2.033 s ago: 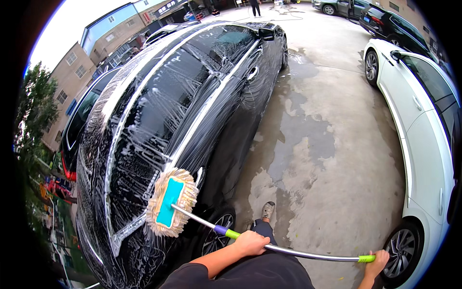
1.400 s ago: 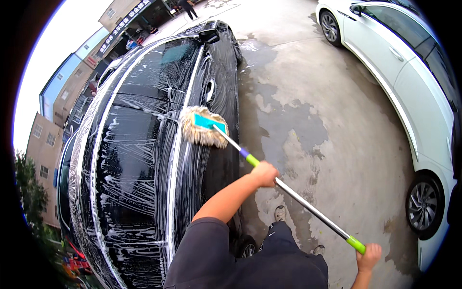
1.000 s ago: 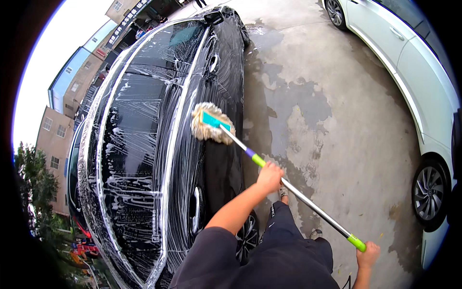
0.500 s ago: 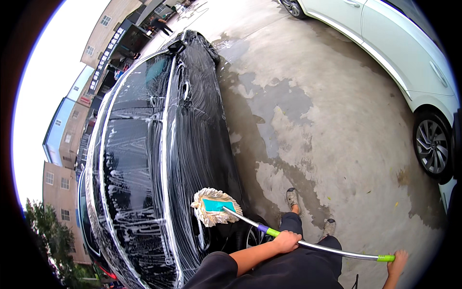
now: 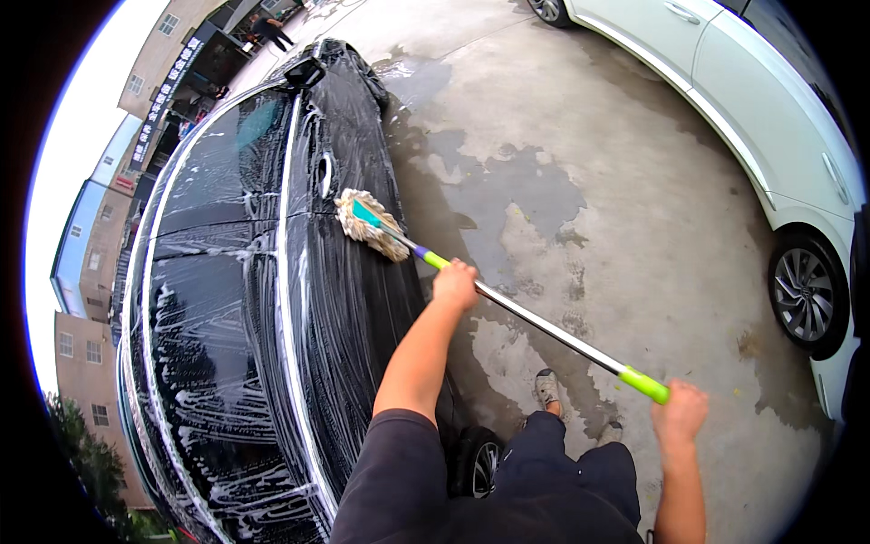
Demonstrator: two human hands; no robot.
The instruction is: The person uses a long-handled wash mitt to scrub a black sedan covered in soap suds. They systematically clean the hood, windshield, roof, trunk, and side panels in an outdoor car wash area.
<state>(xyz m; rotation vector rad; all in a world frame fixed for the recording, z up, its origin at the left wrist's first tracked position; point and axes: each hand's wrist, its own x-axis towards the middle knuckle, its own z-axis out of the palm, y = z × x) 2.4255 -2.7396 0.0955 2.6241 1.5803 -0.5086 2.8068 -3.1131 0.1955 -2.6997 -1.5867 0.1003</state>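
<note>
A long-handled car wash mop (image 5: 589, 349) slants across the view, its shaggy cream head with a teal plate pressed on the side of a black car (image 5: 353, 299). White soap streaks cover the car's windows, trim and doors. My left hand (image 5: 455, 285) is closed round the handle just behind the upper green sleeve, close to the mop head. At the handle's far end, my right hand (image 5: 681, 412) grips beside the green end grip. The mop head touches the door a little below the door handle (image 5: 325, 174).
A white car (image 5: 757, 118) stands on the right. Wet patches mark the concrete ground (image 5: 634, 218) between the cars. My shoes (image 5: 547, 388) are near the black car's wheel (image 5: 480, 464). Another person (image 5: 270, 30) stands far off at the top left, near buildings (image 5: 86, 349).
The mop head has moved forward along the car's side, away from me, toward the front door handle. My left arm has stretched out, and my right hand has come up and leftward.
</note>
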